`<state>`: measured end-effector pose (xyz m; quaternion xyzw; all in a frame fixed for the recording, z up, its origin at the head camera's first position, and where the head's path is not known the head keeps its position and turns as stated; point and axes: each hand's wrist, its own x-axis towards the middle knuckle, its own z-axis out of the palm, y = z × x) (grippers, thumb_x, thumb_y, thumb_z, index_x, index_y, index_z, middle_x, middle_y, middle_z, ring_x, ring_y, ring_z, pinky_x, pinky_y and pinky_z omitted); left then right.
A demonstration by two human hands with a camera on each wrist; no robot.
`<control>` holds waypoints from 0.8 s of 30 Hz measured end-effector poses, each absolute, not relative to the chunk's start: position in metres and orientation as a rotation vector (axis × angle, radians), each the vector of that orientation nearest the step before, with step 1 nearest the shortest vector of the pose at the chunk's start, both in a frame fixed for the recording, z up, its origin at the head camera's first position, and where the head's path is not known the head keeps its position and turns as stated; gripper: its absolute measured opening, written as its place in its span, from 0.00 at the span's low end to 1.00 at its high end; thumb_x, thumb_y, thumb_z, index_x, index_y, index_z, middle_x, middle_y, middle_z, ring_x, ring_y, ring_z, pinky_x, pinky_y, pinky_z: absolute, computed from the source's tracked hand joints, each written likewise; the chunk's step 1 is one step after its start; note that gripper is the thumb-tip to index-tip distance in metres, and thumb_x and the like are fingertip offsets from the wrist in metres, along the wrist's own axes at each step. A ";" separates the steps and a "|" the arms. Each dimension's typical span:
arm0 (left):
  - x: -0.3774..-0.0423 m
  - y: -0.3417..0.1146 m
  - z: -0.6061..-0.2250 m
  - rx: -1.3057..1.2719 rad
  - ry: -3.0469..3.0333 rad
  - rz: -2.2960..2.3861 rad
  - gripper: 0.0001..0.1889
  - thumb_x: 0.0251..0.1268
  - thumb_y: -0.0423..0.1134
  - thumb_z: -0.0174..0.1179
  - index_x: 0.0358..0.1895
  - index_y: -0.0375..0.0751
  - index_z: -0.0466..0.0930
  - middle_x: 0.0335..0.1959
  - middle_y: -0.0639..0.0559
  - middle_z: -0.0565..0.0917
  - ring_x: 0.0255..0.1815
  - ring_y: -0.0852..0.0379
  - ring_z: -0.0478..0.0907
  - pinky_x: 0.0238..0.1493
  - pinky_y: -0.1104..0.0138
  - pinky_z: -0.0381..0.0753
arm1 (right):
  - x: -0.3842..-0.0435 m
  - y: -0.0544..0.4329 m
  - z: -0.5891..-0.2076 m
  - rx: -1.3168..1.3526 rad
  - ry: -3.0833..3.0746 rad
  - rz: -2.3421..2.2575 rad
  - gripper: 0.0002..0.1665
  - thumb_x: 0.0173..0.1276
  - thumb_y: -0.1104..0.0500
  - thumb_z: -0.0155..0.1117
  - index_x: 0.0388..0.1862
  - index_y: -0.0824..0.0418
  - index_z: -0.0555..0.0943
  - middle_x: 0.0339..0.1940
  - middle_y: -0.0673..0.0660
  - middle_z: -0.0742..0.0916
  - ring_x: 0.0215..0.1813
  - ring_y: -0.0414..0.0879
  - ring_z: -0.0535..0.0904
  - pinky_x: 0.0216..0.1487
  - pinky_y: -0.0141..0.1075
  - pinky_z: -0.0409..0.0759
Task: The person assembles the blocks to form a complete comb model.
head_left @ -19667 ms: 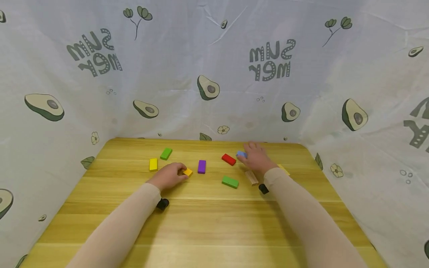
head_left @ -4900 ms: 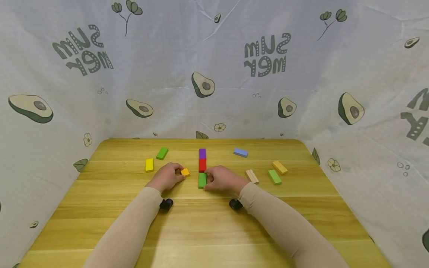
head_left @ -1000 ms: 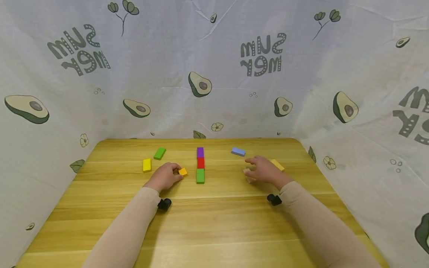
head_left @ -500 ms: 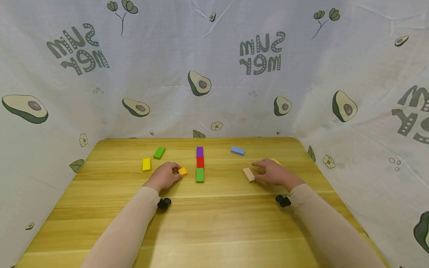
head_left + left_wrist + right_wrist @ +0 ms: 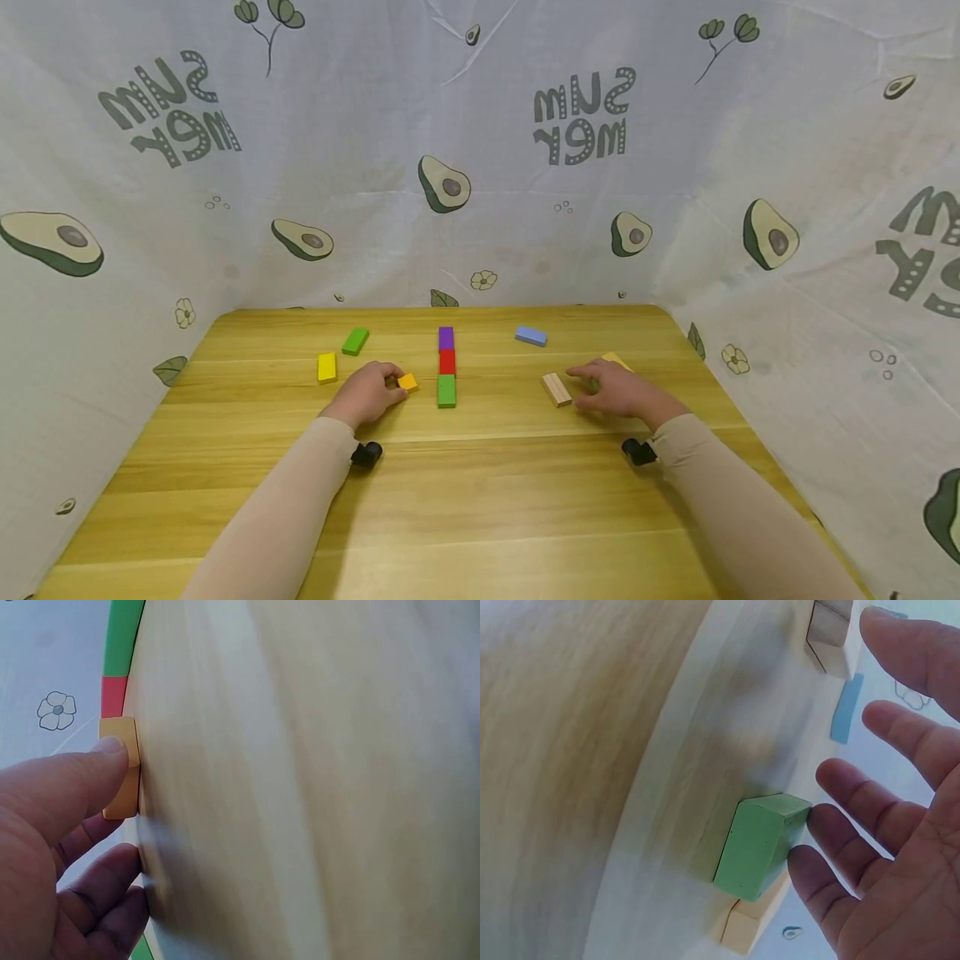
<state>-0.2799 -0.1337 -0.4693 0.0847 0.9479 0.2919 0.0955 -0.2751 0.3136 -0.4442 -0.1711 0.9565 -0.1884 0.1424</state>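
My left hand (image 5: 367, 394) pinches a small orange block (image 5: 407, 383) between thumb and finger; in the left wrist view the thumb lies over that orange block (image 5: 120, 768). To its right stands a straight row of a purple block (image 5: 446, 338), a red block (image 5: 447, 362) and a green block (image 5: 446, 392), end to end. My right hand (image 5: 617, 390) hovers with spread fingers just right of a bare wood block (image 5: 557, 389). Beneath it is a light green block (image 5: 751, 844), mostly hidden in the head view; the fingertips are close to it, and contact is unclear.
Further left lie a yellow block (image 5: 327, 367) and another green block (image 5: 356, 341). A blue block (image 5: 531, 336) lies toward the back right. A pale yellow block (image 5: 617, 361) is partly behind the right hand. A patterned cloth (image 5: 480, 242) walls the wooden table (image 5: 480, 500).
Since the oldest frame, the purple, red and green blocks have been brought into a row. Over the last second my right hand moved right, off the wood block. My left hand keeps its pinch.
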 end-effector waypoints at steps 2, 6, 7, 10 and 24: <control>-0.281 -0.134 -0.470 0.253 2.807 0.865 0.21 0.76 0.45 0.65 0.67 0.42 0.81 0.67 0.39 0.80 0.68 0.40 0.76 0.75 0.44 0.72 | -0.275 0.314 -0.444 -0.500 2.758 -0.545 0.38 0.73 0.53 0.72 0.77 0.64 0.73 0.74 0.74 0.74 0.74 0.72 0.70 0.71 0.64 0.74; -0.282 -0.135 -0.470 0.240 2.793 0.878 0.22 0.75 0.45 0.66 0.67 0.42 0.81 0.68 0.38 0.79 0.69 0.40 0.76 0.76 0.45 0.71 | -0.274 0.313 -0.444 -0.502 2.760 -0.525 0.38 0.73 0.52 0.72 0.77 0.63 0.73 0.74 0.73 0.74 0.75 0.73 0.69 0.72 0.65 0.72; -0.281 -0.135 -0.470 0.241 2.792 0.879 0.22 0.75 0.45 0.66 0.67 0.42 0.81 0.68 0.38 0.79 0.69 0.40 0.75 0.76 0.45 0.71 | -0.274 0.312 -0.444 -0.501 2.761 -0.519 0.38 0.73 0.52 0.72 0.77 0.63 0.73 0.75 0.73 0.74 0.75 0.73 0.68 0.72 0.65 0.71; -0.280 -0.135 -0.470 0.242 2.792 0.881 0.21 0.75 0.45 0.66 0.66 0.42 0.81 0.69 0.38 0.79 0.69 0.39 0.75 0.76 0.45 0.71 | -0.274 0.308 -0.444 -0.514 2.771 -0.496 0.38 0.72 0.52 0.72 0.77 0.63 0.74 0.74 0.73 0.75 0.76 0.73 0.67 0.73 0.65 0.70; -0.280 -0.134 -0.469 0.258 2.800 0.878 0.20 0.76 0.44 0.65 0.65 0.42 0.82 0.68 0.38 0.79 0.68 0.40 0.76 0.75 0.45 0.72 | -0.278 0.288 -0.449 -0.614 2.807 -0.407 0.34 0.74 0.53 0.71 0.75 0.63 0.76 0.70 0.68 0.81 0.69 0.66 0.78 0.67 0.59 0.78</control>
